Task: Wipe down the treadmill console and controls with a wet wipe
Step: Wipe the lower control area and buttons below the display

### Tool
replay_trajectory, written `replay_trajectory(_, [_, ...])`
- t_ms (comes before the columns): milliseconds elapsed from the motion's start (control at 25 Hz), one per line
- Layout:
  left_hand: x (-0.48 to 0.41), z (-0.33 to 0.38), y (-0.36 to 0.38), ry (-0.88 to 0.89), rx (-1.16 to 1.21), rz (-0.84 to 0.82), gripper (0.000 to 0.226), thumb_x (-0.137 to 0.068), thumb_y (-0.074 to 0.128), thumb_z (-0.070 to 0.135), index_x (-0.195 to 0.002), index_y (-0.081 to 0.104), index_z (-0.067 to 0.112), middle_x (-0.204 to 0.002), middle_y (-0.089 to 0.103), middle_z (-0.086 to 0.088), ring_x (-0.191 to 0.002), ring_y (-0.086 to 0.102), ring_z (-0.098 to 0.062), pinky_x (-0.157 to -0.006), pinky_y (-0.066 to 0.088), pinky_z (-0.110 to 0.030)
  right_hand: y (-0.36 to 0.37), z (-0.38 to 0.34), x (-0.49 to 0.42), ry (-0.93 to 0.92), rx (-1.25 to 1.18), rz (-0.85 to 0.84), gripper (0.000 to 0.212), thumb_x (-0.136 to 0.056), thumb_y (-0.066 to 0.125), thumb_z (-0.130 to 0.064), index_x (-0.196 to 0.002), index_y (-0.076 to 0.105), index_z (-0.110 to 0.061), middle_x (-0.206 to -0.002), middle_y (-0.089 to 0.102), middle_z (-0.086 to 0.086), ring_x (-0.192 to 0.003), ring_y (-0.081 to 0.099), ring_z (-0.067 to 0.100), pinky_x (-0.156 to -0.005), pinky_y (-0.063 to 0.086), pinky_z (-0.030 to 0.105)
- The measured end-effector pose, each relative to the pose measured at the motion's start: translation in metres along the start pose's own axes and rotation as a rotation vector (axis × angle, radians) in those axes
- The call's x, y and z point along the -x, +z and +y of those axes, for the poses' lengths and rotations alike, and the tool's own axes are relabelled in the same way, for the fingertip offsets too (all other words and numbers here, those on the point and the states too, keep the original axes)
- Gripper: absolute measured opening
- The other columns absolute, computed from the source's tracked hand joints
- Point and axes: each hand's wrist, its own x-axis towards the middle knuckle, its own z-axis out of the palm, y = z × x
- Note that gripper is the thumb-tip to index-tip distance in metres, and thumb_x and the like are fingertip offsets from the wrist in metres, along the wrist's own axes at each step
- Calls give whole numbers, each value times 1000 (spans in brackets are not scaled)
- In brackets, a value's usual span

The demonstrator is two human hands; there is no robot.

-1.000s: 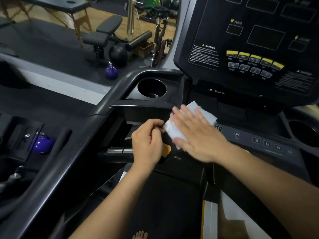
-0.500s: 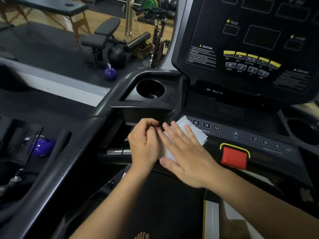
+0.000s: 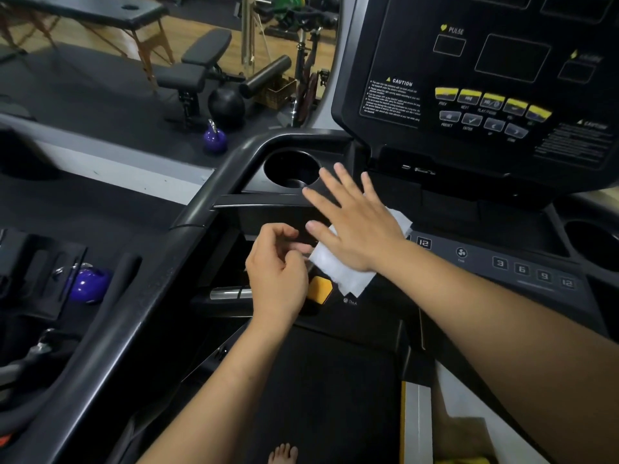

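Note:
The black treadmill console (image 3: pixel 502 78) rises at the upper right, with yellow and grey buttons (image 3: pixel 492 102) on its face. Below it runs a sloped control strip (image 3: pixel 522 267) with numbered keys and a fan key. My right hand (image 3: pixel 355 219) lies flat with straight, spread fingers on a white wet wipe (image 3: pixel 345 272), pressing it onto the left end of that strip. The wipe hides the keys beneath it. My left hand (image 3: pixel 278 272) hovers just left of the wipe, its fingers curled with thumb and fingertips close together, and I cannot see anything in it.
A round cup holder (image 3: pixel 291 169) sits just beyond my right fingertips, another (image 3: pixel 593 246) at the far right. A yellow tab (image 3: pixel 320 289) shows below the wipe. The left handrail (image 3: pixel 134 296) slants down. Purple kettlebells (image 3: pixel 88 284) and a bench (image 3: pixel 197 68) stand at left.
My right hand has slid the wipe up and to the right along the control strip, toward the cup holder, covering the red stop button area. My left hand's fingers have let go of the wipe's edge.

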Motion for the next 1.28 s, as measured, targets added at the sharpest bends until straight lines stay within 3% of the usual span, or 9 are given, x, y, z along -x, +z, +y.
replay_trajectory(120, [2, 2, -2, -13, 25, -4, 39, -75, 39, -8, -92, 56, 22, -84, 68, 11, -77, 72, -13, -72, 59, -31, 6, -6, 12, 132, -82, 136, 60, -97, 28, -45, -152, 20, -22, -162, 5, 6, -148, -9, 20, -120, -2, 45])
replay_trajectory(240, [2, 5, 2, 31, 6, 13, 36, -71, 41, -5, -90, 56, 22, -82, 67, 14, -75, 71, -13, -72, 57, -31, 18, -31, 33, 316, -20, 139, 65, -95, 18, -50, -153, 13, -20, -161, 4, 14, -148, -9, 29, -119, -2, 51])
replay_trajectory(440, [2, 0, 5, 84, -69, 19, 38, -68, 43, -3, -86, 58, 28, -77, 66, 8, -78, 67, -12, -72, 55, -27, 11, -23, 21, 182, -90, 83, 62, -98, 19, -51, -154, 7, -26, -162, -5, 9, -147, -15, 24, -119, -2, 47])
replay_trajectory(600, [4, 2, 6, 119, -165, -94, 33, -69, 43, 3, -75, 64, 27, -74, 66, 14, -70, 64, -11, -64, 52, -25, -6, -1, 20, 144, -585, 263, 46, -98, 46, -32, -141, 44, -16, -154, 31, 4, -145, 17, 16, -116, 22, 35])
replay_trajectory(720, [2, 2, 8, 101, -148, -55, 31, -68, 41, 3, -70, 61, 28, -72, 66, 13, -69, 63, -11, -64, 51, -26, -6, -6, 38, 195, -296, 528, 14, -87, 61, -27, -90, 64, -13, -99, 61, 3, -99, 53, 24, -77, 46, 36])
replay_trajectory(840, [1, 2, 7, 87, -135, -27, 29, -68, 41, 4, -70, 58, 27, -74, 65, 13, -70, 60, -7, -65, 45, -17, 3, -19, 61, 154, -117, 420, 24, -86, 61, -29, -71, 52, -13, -68, 53, 4, -68, 53, 28, -59, 43, 37])
replay_trajectory(1040, [-1, 1, 8, 76, -140, -45, 23, -69, 41, 6, -74, 60, 19, -69, 64, 9, -67, 58, -7, -64, 45, -24, 13, -19, 87, -147, -28, 416, 21, -85, 55, -27, -68, 53, -14, -66, 53, 2, -61, 51, 25, -56, 38, 36])
replay_trajectory(1200, [-1, -1, 7, 82, -147, -48, 26, -72, 42, 8, -78, 64, 22, -75, 68, 12, -74, 63, -7, -69, 50, -24, 2, -29, 55, -40, 9, 308, 20, -85, 59, -28, -70, 57, -15, -62, 59, 3, -57, 60, 29, -48, 33, 30])
replay_trajectory(1280, [-1, -2, 6, 67, -119, -54, 29, -74, 42, 8, -79, 65, 25, -76, 68, 14, -71, 65, -6, -66, 52, -27, -5, -14, 34, 144, 0, 270, 20, -92, 52, -28, -78, 57, -15, -75, 64, 6, -67, 64, 33, -53, 33, 34])
